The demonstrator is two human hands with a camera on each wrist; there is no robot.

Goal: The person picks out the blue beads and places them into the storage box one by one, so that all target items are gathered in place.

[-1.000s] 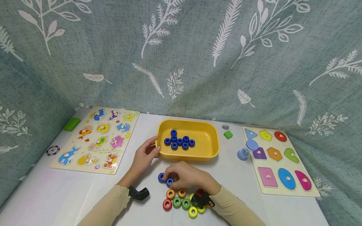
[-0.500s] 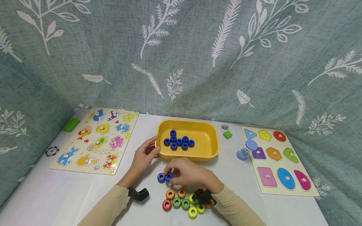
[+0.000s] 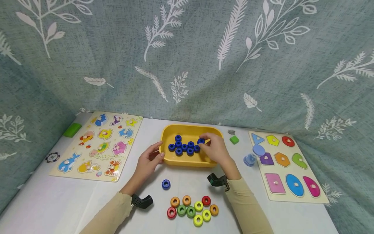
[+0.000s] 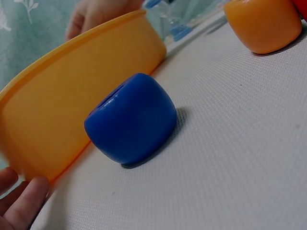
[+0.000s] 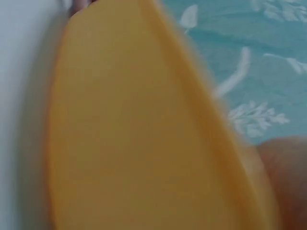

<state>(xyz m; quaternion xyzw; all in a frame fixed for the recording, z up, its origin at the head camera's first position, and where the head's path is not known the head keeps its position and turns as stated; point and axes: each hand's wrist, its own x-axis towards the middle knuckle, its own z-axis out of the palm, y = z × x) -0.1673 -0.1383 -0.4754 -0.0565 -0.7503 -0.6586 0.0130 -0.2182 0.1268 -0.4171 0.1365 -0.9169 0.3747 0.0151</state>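
My right hand (image 3: 215,149) reaches into the right part of the yellow tray (image 3: 187,162), pinching a blue ring-shaped bead (image 3: 200,141) between thumb and fingers. Several more blue beads (image 3: 178,151) lie grouped in the tray's left and middle. The left hand (image 3: 148,160) rests its fingertips against the tray's left end; in the left wrist view its fingers (image 4: 26,203) touch the outer wall low down. One blue bead (image 3: 166,184) stands on the table in front of the tray, large in the left wrist view. The right wrist view is blurred, filled by the tray's wall (image 5: 129,120).
Orange, green, yellow and red beads (image 3: 191,212) lie near the front. An animal peg puzzle (image 3: 121,172) is on the left, a shape puzzle (image 3: 280,198) on the right. A blue stamp-like piece (image 3: 249,160) and a green block (image 3: 234,139) stand between tray and shape puzzle.
My right hand has lifted one of the two blue beads off the table and carried it up and right into the tray. The left hand stays at the tray's end.
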